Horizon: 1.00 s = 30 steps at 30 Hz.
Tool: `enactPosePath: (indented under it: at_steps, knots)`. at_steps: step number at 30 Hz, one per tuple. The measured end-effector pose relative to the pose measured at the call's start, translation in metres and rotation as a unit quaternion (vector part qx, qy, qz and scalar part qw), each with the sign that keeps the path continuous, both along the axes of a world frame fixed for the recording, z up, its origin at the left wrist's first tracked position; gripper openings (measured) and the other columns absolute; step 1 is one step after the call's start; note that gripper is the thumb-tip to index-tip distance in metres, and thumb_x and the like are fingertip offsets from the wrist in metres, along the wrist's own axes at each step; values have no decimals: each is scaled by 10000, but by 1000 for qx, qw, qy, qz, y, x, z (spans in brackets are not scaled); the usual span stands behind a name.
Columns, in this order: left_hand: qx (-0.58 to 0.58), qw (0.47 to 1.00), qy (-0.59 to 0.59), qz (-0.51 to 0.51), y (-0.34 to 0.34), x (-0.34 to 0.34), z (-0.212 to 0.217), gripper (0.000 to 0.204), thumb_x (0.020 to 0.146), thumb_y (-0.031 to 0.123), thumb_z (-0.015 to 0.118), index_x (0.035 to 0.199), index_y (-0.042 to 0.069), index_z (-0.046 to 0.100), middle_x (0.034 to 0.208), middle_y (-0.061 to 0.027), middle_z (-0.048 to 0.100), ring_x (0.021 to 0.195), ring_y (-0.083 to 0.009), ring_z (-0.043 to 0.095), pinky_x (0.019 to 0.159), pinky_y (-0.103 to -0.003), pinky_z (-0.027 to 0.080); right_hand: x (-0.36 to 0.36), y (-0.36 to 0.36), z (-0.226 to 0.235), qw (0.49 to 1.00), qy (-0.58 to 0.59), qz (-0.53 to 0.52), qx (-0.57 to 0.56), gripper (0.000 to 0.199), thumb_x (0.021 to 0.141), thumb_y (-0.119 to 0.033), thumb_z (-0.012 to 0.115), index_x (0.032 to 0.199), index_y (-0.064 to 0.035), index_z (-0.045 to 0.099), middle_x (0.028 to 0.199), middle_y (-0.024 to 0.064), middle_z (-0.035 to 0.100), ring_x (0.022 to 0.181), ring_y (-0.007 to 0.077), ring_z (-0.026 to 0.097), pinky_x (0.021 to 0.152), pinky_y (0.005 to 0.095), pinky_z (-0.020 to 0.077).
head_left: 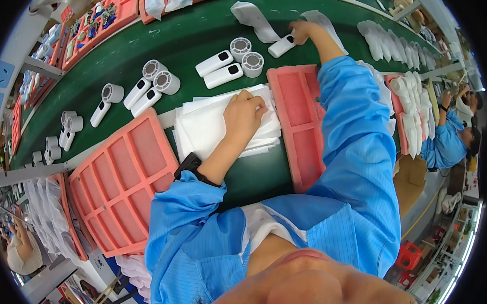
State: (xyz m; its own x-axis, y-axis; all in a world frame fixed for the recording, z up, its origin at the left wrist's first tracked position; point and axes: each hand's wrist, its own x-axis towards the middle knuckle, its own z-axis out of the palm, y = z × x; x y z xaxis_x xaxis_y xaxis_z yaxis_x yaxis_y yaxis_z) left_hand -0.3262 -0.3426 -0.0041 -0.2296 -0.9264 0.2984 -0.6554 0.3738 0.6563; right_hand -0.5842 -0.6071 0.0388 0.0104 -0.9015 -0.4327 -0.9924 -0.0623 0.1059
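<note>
My left hand rests on a stack of white sheets or flat bags, fingers bent and closed at the edge of the top one. My right arm stretches far across the green belt. There my right hand is closed on the end of a white handheld device, which lies on the belt. Translucent white sleeves lie on either side of that hand, one to the left and one to the right. Between my hands lie two white handles beside two round grilled heads.
More such white devices stand in groups leftward along the green belt. A pink divided tray sits at my left, another pink tray at my right. Bagged items line the belt's far right. A co-worker in blue sits at right.
</note>
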Motion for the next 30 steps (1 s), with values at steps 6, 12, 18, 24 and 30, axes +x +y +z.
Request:
enactPosePath:
  at_steps: [6, 12, 18, 24, 30]
  knots:
    - [130, 968, 213, -3, -12, 18, -3, 97, 733, 140, 769, 773, 77, 707, 794, -49, 626, 671, -190, 574, 626, -308, 460, -12, 38, 48, 965, -191, 101, -151, 626, 590, -232, 740, 1170, -44, 600, 1053, 135, 664, 928, 255, 638, 811, 324, 510]
    - [153, 916, 368, -34, -17, 44, 34, 87, 770, 116, 749, 810, 46, 715, 768, -27, 637, 636, -110, 525, 582, -250, 415, 1, 174, 133, 870, -406, 76, -267, 565, 626, -197, 712, 1133, 13, 577, 972, 59, 620, 874, 138, 569, 815, 268, 465]
    - [158, 919, 361, -13, -10, 46, 45, 73, 768, 113, 739, 812, 57, 722, 764, -34, 648, 635, -130, 558, 564, -269, 421, 48, 223, 132, 804, -510, 128, -278, 578, 619, -162, 698, 1158, -2, 563, 997, 34, 607, 901, 119, 560, 833, 257, 445]
    - [33, 995, 97, -4, 3, 4, 2, 48, 770, 117, 705, 800, 88, 728, 796, -62, 661, 635, -211, 599, 567, -313, 452, 45, 226, 121, 790, -515, 81, -323, 574, 605, -143, 694, 1147, -7, 562, 990, 28, 605, 905, 113, 559, 828, 248, 443]
    - [93, 994, 56, 18, 6, 10, 10, 83, 780, 139, 709, 810, 63, 724, 792, -79, 656, 611, -189, 575, 547, -297, 438, 42, 233, 115, 800, -512, 62, -307, 539, 603, -133, 688, 1119, -27, 573, 967, 25, 605, 876, 111, 562, 791, 248, 454]
